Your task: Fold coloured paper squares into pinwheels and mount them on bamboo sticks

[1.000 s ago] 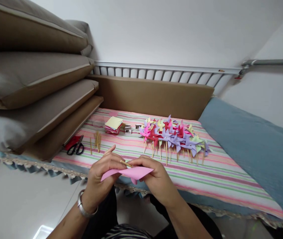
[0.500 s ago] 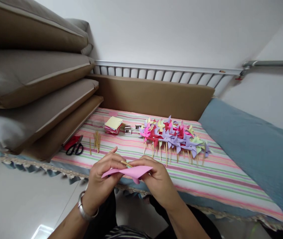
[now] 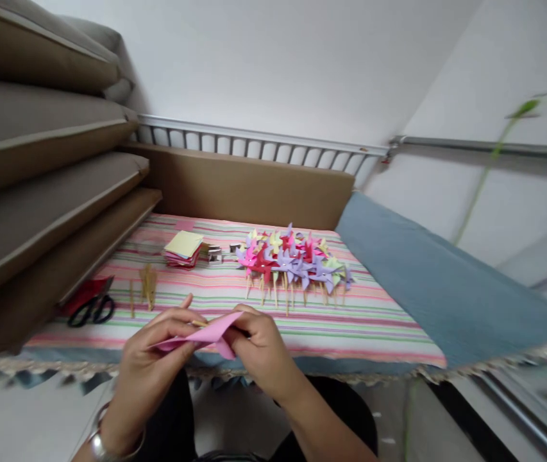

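Note:
My left hand is closed on a pink paper pinwheel, with a thin wooden stick showing behind the paper near the fingertips. My right hand pinches the pinwheel's other side. One corner of the paper points up to the right and a folded flap hangs below. Fingers hide most of the stick. Beyond my hands, finished pinwheels in purple, red, pink and pale green lie in a cluster on the striped cloth. A stack of square paper sheets sits left of them.
Black-handled scissors lie beside a red item at left. Several loose wooden sticks are close by. Small shiny pieces rest by the paper stack. Stacked cushions rise at left; a brown panel stands behind.
The view has swung to the right, so the scene sits further left. Both hands keep hold of the pink pinwheel, whose right corner is now tilted up more.

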{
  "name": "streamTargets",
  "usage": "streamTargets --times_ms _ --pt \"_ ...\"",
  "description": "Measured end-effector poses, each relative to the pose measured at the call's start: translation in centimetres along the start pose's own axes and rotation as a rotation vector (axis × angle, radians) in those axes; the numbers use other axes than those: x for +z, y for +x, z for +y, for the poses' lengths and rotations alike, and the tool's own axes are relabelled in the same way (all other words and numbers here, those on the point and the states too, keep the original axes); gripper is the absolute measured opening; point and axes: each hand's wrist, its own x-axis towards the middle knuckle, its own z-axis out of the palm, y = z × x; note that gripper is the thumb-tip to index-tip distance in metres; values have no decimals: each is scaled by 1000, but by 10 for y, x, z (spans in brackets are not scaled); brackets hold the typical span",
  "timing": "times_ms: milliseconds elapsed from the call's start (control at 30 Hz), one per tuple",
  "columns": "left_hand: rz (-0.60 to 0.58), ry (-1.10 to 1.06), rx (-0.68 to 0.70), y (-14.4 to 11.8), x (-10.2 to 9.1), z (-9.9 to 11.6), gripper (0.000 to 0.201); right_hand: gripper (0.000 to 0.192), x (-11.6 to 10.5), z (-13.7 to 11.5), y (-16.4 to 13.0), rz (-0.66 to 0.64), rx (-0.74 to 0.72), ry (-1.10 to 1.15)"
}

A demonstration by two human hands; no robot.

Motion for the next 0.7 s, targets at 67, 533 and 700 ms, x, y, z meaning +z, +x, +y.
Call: streamTargets --times_ms 67,533,700 --pt "-13 43 -17 -2 -2 -6 10 23 2 1 1 24 -5 9" --pt "14 20 -96 -5 -1 -21 4 25 5 7 1 58 -32 17" --pt "47 -22 -148 -3 2 -22 4 31 3 9 1 38 -28 -14"
